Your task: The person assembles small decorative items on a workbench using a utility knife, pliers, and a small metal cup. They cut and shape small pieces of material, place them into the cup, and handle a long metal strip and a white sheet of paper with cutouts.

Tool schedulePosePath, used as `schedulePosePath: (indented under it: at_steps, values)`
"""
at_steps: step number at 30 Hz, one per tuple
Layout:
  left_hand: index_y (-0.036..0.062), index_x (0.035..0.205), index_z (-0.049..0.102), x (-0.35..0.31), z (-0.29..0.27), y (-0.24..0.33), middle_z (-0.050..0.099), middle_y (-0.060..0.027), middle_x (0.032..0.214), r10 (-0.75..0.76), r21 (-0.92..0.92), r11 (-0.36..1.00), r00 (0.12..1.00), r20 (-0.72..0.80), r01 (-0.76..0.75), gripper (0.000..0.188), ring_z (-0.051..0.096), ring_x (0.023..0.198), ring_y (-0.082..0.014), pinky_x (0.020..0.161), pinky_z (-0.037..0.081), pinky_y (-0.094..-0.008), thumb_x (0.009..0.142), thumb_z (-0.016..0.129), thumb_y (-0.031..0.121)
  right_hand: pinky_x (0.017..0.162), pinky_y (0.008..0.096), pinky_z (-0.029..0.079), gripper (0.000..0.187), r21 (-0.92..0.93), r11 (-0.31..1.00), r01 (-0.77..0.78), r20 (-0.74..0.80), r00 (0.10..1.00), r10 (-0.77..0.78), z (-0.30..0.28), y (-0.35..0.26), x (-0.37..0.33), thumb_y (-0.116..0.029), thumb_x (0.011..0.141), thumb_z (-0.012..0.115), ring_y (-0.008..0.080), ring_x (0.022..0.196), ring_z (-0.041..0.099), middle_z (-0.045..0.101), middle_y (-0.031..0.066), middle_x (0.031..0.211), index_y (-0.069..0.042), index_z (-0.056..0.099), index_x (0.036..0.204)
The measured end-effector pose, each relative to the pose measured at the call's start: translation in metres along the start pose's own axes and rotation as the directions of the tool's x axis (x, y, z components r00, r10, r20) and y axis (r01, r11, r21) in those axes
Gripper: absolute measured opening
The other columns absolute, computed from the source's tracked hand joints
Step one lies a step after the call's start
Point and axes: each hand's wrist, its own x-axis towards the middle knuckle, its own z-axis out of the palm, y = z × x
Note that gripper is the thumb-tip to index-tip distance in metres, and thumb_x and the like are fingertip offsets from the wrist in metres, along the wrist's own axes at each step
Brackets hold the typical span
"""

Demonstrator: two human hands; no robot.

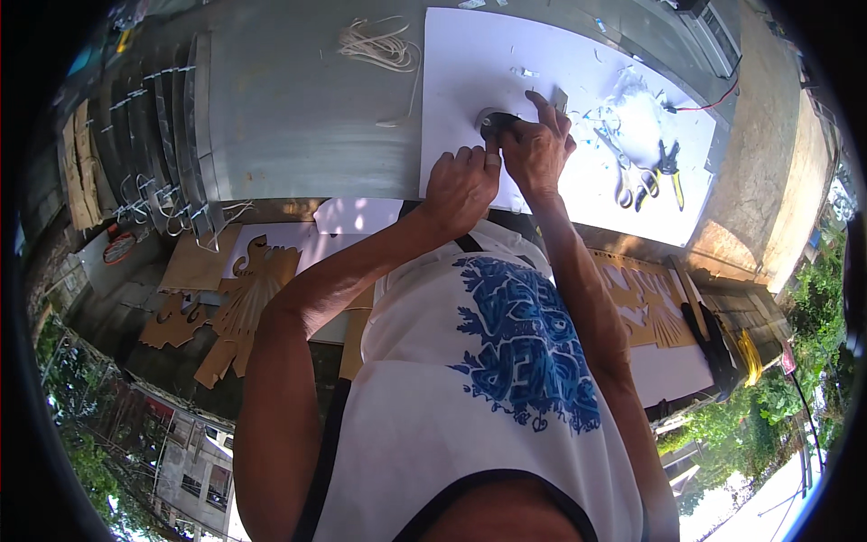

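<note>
Above a white board (pixel 459 54), both of my hands meet at a small dark roll that looks like black tape (pixel 497 118). My right hand (pixel 540 149) has its thumb side closed on the roll, with one finger stretched out away from it. Beside the roll's near edge, my left hand (pixel 463 185) is closed with its fingertips pressed together; what it pinches is hidden. Right of my hands lie scissors (pixel 625 178) and yellow-and-black pliers (pixel 669 173). A crumpled clear plastic bag (pixel 638 101) rests behind them among small scraps.
A coil of pale cord (pixel 375 45) lies on the grey tabletop (pixel 298 126). Long metal strips with wires (pixel 172 126) line the left end. Brown cut-out panels (pixel 257 289) sit below the table edge. A metal-cased box (pixel 710 38) stands far right near a red wire (pixel 722 102).
</note>
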Motion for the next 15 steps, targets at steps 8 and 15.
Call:
schedulePosePath:
  at_steps: [8, 15]
  values:
    - [-0.0024, 0.094, 0.065, 0.006, 0.006, 0.003, 0.063, -0.0140, 0.089, 0.011, -0.024, 1.000, 1.000, -0.011, -0.012, 0.021, 0.062, 0.084, -0.0274, 0.067, 0.052, -0.0410, 0.081, 0.070, 0.013, 0.106, 0.0518, 0.026, 0.020, -0.030, 0.999, 0.019, 0.016, 1.000, -0.018, -0.005, -0.001, 0.000, -0.036, 0.074, 0.079, 0.0284, 0.129, 0.039, 0.050, 0.0030, 0.145, -0.017, 0.082, 0.080]
    - [-0.0021, 0.090, 0.065, 0.012, -0.005, 0.009, 0.063, -0.0141, 0.087, 0.027, 0.037, 0.999, 1.000, 0.013, -0.028, 0.022, 0.063, 0.080, -0.0257, 0.062, 0.052, -0.0384, 0.069, 0.068, 0.003, 0.109, 0.0529, 0.025, 0.013, -0.043, 0.998, 0.044, 0.058, 0.997, -0.042, -0.006, 0.005, 0.001, -0.031, 0.076, 0.078, 0.0275, 0.131, 0.038, 0.047, 0.0009, 0.149, -0.019, 0.082, 0.079]
